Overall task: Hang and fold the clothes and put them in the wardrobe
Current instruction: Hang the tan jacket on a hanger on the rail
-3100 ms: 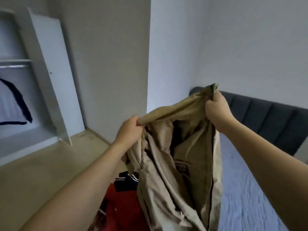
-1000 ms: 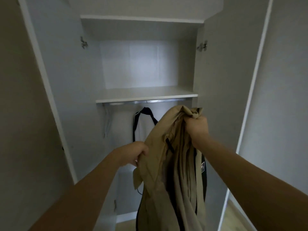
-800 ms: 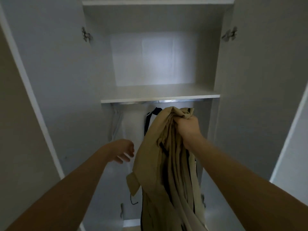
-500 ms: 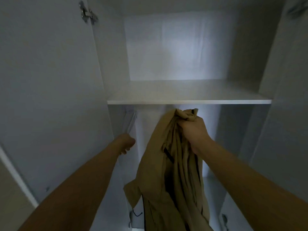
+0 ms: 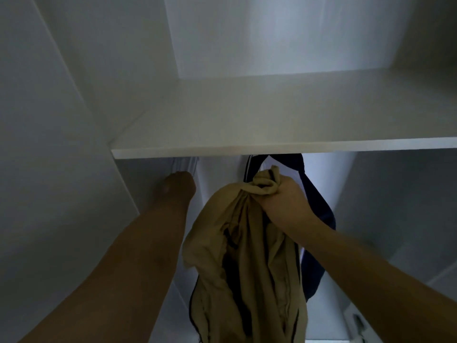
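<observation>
Writing: no brand, label or lettering can be read anywhere in the head view.
Jacket (image 5: 249, 256): tan cloth, crumpled and bunched at the top, hanging down in long folds; dark lining or trim shows in the opening and along the lower left edge.
Jacket position: inside the wardrobe (image 5: 61, 169), just below the front edge of the shelf (image 5: 272, 115), hanging free in front of the dark garment.
Right hand (image 5: 282, 196): fingers curled tight around the gathered top of the jacket, carrying its whole weight.
Left hand (image 5: 176, 185): reaching under the left end of the shelf, up against pale hanging items (image 5: 185, 164); the fingers are hidden behind the back of the hand, so whether it grips anything cannot be told.
Dark garment (image 5: 316, 219): navy, with a white edge stripe near its top, hanging under the shelf behind the jacket and right wrist.
Shelf: white board, lit from above, bare top visible.
Wardrobe: white walls, dim below the shelf.
</observation>
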A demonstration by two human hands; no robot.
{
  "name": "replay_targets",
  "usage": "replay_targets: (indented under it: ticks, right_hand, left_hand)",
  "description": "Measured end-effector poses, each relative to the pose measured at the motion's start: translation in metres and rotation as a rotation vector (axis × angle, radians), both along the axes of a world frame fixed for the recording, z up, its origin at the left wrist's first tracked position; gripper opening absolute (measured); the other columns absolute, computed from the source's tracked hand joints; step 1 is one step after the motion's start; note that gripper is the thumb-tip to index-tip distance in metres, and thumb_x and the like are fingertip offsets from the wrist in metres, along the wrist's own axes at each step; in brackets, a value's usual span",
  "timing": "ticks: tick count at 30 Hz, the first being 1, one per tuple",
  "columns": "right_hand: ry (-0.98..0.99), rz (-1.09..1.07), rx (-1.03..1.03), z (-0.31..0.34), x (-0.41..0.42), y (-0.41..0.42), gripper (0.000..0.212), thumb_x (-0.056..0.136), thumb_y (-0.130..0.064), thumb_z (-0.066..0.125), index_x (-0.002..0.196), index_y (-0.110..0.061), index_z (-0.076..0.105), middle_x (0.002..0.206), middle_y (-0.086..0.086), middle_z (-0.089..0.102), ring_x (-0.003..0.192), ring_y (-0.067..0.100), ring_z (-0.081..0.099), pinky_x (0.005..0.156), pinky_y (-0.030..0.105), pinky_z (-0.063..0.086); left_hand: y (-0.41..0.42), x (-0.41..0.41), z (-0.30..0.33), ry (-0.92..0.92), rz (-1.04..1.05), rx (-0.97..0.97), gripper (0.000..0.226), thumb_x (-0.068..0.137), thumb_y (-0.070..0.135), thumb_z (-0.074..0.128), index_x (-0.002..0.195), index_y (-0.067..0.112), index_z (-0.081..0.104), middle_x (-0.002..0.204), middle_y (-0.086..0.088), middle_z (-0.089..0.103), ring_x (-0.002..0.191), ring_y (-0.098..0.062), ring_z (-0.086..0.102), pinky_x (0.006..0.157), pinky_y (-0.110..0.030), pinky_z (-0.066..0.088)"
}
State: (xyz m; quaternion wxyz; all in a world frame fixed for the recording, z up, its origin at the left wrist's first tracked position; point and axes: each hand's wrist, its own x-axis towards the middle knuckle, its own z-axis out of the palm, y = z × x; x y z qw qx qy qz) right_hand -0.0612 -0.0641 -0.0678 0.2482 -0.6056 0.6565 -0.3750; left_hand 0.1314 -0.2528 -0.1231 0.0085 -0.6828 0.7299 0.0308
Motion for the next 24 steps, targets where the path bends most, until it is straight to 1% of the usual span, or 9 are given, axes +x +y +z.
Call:
replay_targets:
  ticks: [3, 5, 7, 9, 12, 16, 19, 21, 24]
  right_hand:
    - [0.003, 0.041, 0.004, -0.006, -0.002, -0.014, 0.021, 0.096, 0.006, 0.048, 0.084, 0.013, 0.063, 0.091, 0.034, 0.062, 0.074, 0.024, 0.046, 0.061, 0.012, 0.034]
    - [-0.009, 0.041, -0.027, -0.007, -0.003, -0.020, 0.025, 0.095, 0.009, 0.048, 0.075, 0.004, 0.062, 0.088, 0.035, 0.061, 0.061, 0.010, 0.043, 0.061, 0.007, 0.037]
    - [-0.050, 0.021, -0.055, -0.008, -0.004, -0.026, 0.037, 0.094, 0.011, 0.049, 0.064, -0.009, 0.055, 0.071, 0.018, 0.056, 0.052, 0.003, 0.045, 0.060, 0.005, 0.038]
    - [-0.089, 0.000, -0.048, -0.011, -0.005, -0.031, 0.040, 0.093, 0.013, 0.048, 0.061, -0.011, 0.052, 0.065, 0.002, 0.048, 0.050, -0.001, 0.051, 0.060, 0.008, 0.038]
    - [-0.131, -0.043, -0.057, -0.015, -0.009, -0.034, 0.045, 0.093, 0.011, 0.050, 0.060, -0.019, 0.048, 0.060, -0.003, 0.043, 0.049, -0.009, 0.052, 0.058, 0.007, 0.039]
    - [-0.123, -0.127, -0.111, -0.013, -0.014, -0.019, 0.025, 0.087, -0.022, 0.062, 0.068, -0.034, 0.053, 0.065, -0.016, 0.056, 0.057, -0.002, 0.052, 0.054, 0.012, 0.042]
    - [-0.135, -0.129, -0.063, -0.010, -0.021, -0.005, 0.038, 0.094, -0.008, 0.056, 0.060, -0.022, 0.048, 0.062, -0.003, 0.051, 0.052, 0.000, 0.050, 0.060, 0.020, 0.040]
    - [-0.121, -0.104, -0.072, -0.009, -0.027, 0.009, 0.049, 0.095, 0.008, 0.048, 0.059, -0.025, 0.043, 0.066, 0.002, 0.048, 0.054, 0.009, 0.046, 0.059, 0.012, 0.034]
    - [-0.084, -0.187, -0.119, -0.004, -0.042, 0.032, 0.044, 0.096, -0.001, 0.052, 0.057, -0.020, 0.041, 0.066, 0.003, 0.051, 0.059, 0.012, 0.043, 0.046, 0.007, 0.032]
  left_hand:
    - [-0.015, 0.000, -0.011, -0.127, -0.006, -0.014, 0.030, 0.098, 0.009, 0.044, 0.119, 0.005, 0.065, 0.124, -0.015, 0.064, 0.113, -0.031, 0.062, 0.090, -0.042, 0.054]
    - [-0.022, 0.001, -0.018, -0.160, -0.003, -0.045, 0.031, 0.098, 0.008, 0.044, 0.119, 0.007, 0.066, 0.124, -0.014, 0.065, 0.113, -0.030, 0.063, 0.089, -0.042, 0.055]
    - [-0.027, 0.000, -0.021, -0.162, 0.014, -0.050, 0.032, 0.098, 0.008, 0.042, 0.120, 0.008, 0.066, 0.125, -0.013, 0.064, 0.113, -0.029, 0.062, 0.085, -0.042, 0.053]
    - [-0.030, -0.001, -0.025, -0.108, 0.057, -0.045, 0.029, 0.099, 0.008, 0.043, 0.118, 0.006, 0.065, 0.123, -0.014, 0.064, 0.110, -0.030, 0.063, 0.083, -0.041, 0.051]
    - [-0.028, -0.001, -0.030, 0.080, 0.111, -0.110, 0.027, 0.100, 0.007, 0.041, 0.116, 0.002, 0.061, 0.121, -0.018, 0.063, 0.106, -0.031, 0.063, 0.074, -0.034, 0.045]
    - [0.001, 0.003, -0.026, 0.355, 0.142, -0.264, 0.030, 0.105, 0.013, 0.034, 0.116, -0.002, 0.058, 0.114, -0.021, 0.065, 0.098, -0.033, 0.064, 0.068, -0.031, 0.041]
    - [0.041, 0.007, -0.016, 0.504, 0.117, -0.252, 0.028, 0.105, 0.013, 0.038, 0.112, -0.003, 0.058, 0.113, -0.023, 0.064, 0.099, -0.033, 0.062, 0.073, -0.030, 0.044]
    - [0.079, 0.011, -0.008, 0.552, 0.092, -0.227, 0.025, 0.104, 0.012, 0.039, 0.108, -0.004, 0.059, 0.109, -0.023, 0.064, 0.097, -0.033, 0.063, 0.073, -0.030, 0.044]
    - [0.148, 0.014, 0.002, 0.565, 0.009, -0.218, 0.029, 0.104, 0.007, 0.037, 0.085, 0.003, 0.058, 0.098, -0.023, 0.065, 0.085, -0.027, 0.060, 0.070, -0.031, 0.042]
